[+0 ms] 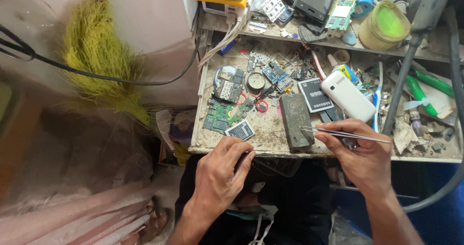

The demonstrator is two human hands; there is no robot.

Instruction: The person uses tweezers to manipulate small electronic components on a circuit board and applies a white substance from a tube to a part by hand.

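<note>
Right hand (360, 151) grip pinched shut on tweezers (338, 133) over dark block (295, 120), left hand (223, 170) curled, contents hidden

Thin metal tweezers (345, 134) lie nearly level, tips resting on a dark, worn rectangular block (295, 120) that sits flat near the dusty workbench's front edge.

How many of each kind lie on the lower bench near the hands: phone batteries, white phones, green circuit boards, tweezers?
Phone batteries: 2, one by the left hand, one beside the phone
White phones: 1
Green circuit boards: 1
Tweezers: 1, held in the right hand
Total: 5
</note>
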